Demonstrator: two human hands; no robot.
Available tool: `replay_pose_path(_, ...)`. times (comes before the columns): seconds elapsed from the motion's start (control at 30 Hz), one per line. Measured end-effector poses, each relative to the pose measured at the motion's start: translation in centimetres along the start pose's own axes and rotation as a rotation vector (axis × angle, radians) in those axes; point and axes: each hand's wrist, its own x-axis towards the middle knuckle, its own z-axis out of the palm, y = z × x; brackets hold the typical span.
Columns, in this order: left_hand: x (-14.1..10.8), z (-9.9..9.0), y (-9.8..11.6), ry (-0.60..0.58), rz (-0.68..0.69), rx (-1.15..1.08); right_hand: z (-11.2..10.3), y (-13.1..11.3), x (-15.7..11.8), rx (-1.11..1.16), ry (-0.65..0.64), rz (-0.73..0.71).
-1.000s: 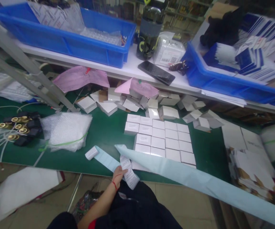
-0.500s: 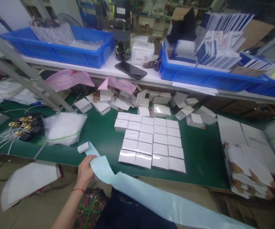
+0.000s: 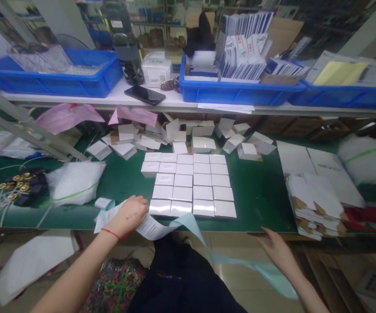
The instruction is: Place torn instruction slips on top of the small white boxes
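My left hand (image 3: 132,215) is closed on a long strip of labels (image 3: 153,229) at the front edge of the green table. Beside it, to the left, lies the small rolled end (image 3: 104,203) of the strip. The pale blue backing twists away to the right and hangs in front of the table. My right hand (image 3: 277,250) has its fingers apart, near the strip's far end, in front of the table edge. Small white boxes (image 3: 183,180) stand in close rows just beyond my left hand; a few at the upper left bear printed labels.
Open white cartons (image 3: 204,143) lie behind the rows. Flattened cartons (image 3: 314,200) are stacked at the right. A bubble-wrap bag (image 3: 75,182) and brass-tipped parts (image 3: 21,187) lie left. Blue trays (image 3: 240,91) and a phone (image 3: 144,94) rest on the shelf.
My right hand has come into view at the right. My left hand has moved right onto the strip, which now shows its printed side and is twisted. The camera view has shifted right.
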Motion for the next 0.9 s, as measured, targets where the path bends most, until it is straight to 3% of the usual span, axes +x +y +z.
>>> replay_pose_path(0.07,0.8,-1.5,1.7,-0.013,0.112,0.035,3.9,1.3,0.2,-0.072,-0.198,-0.059)
replay_pose_path(0.1,1.1,-2.1,2.5,-0.007,0.166,0.053,6.6,1.5,0.2,-0.151,-0.414,-0.185)
replay_pose_path(0.17,1.2,-2.9,4.1,0.034,0.286,0.060,12.5,1.3,-0.6,-0.155,-0.715,-0.342)
replay_pose_path(0.27,0.6,-3.3,6.0,0.136,0.431,-0.009,19.3,1.0,-3.0,-0.085,-1.103,-0.281)
replay_pose_path(0.33,-0.5,-2.9,6.5,0.248,0.421,-0.118,21.3,1.6,-4.6,-0.123,-1.237,-0.145)
replay_pose_path(0.43,-3.2,0.1,6.0,0.512,0.187,-0.499,21.3,3.2,-5.8,-0.114,-1.209,0.044)
replay_pose_path(0.53,-6.1,6.4,4.1,0.736,-0.322,-0.954,20.1,3.6,-5.6,-0.018,-1.152,0.154)
replay_pose_path(0.57,-7.0,8.9,3.2,0.756,-0.494,-1.069,19.7,3.4,-5.5,-0.013,-1.149,0.162)
replay_pose_path(0.67,-8.5,16.4,-0.2,0.728,-1.012,-1.418,18.8,2.5,-4.8,-0.082,-1.167,0.161)
replay_pose_path(0.73,-8.7,19.9,-2.6,0.676,-1.181,-1.513,17.8,2.3,-4.3,-0.165,-1.183,0.185)
replay_pose_path(0.8,-8.2,22.0,-4.5,0.597,-1.329,-1.633,16.4,2.5,-3.7,-0.266,-1.200,0.204)
replay_pose_path(0.9,-6.9,23.0,-6.1,0.431,-1.483,-1.934,13.8,4.0,-2.7,-0.430,-1.131,0.213)
